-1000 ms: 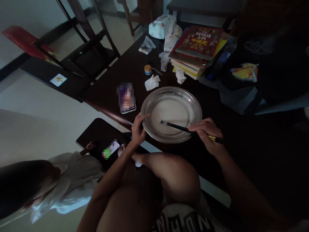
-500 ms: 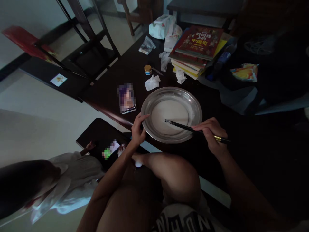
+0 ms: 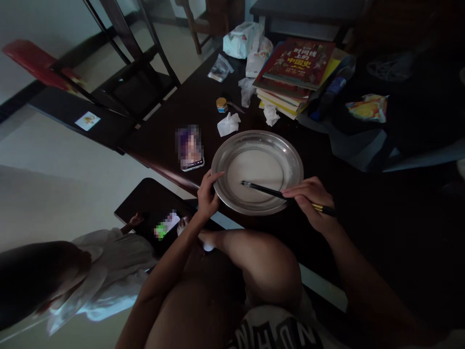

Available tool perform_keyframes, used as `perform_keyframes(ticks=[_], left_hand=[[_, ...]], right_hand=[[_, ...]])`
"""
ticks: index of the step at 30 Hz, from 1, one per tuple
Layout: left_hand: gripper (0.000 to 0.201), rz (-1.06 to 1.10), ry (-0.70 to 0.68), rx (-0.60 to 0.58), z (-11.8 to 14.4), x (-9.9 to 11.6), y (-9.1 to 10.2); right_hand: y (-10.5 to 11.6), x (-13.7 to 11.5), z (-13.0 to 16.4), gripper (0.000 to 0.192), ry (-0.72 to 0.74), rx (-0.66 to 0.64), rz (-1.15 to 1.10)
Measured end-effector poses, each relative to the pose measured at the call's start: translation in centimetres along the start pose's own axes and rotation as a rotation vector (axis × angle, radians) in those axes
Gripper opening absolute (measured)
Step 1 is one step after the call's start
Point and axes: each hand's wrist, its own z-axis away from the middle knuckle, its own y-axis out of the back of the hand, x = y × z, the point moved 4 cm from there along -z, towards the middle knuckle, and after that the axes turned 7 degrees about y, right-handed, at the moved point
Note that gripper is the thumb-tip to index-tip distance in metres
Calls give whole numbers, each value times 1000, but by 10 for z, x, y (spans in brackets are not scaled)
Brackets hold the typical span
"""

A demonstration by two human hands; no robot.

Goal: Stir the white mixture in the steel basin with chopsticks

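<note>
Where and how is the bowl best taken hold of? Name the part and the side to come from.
Probably by the bowl's rim, from the left: it is broad and flared, easy for fingers to pinch, and the left hand holds it there. The right hand and brush occupy the right side. Best keep it level, since whitish contents lie inside.

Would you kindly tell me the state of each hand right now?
Left hand: closed on the rim of the metal dish.
Right hand: closed, holding a slim black utensil.
</note>
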Motion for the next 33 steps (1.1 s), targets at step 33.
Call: perform_keyframes(ticks=[33], left_hand=[[38,-23,9,-1,0,-1,-1]], right_hand=[[3,1,0,27,-3,55,21]])
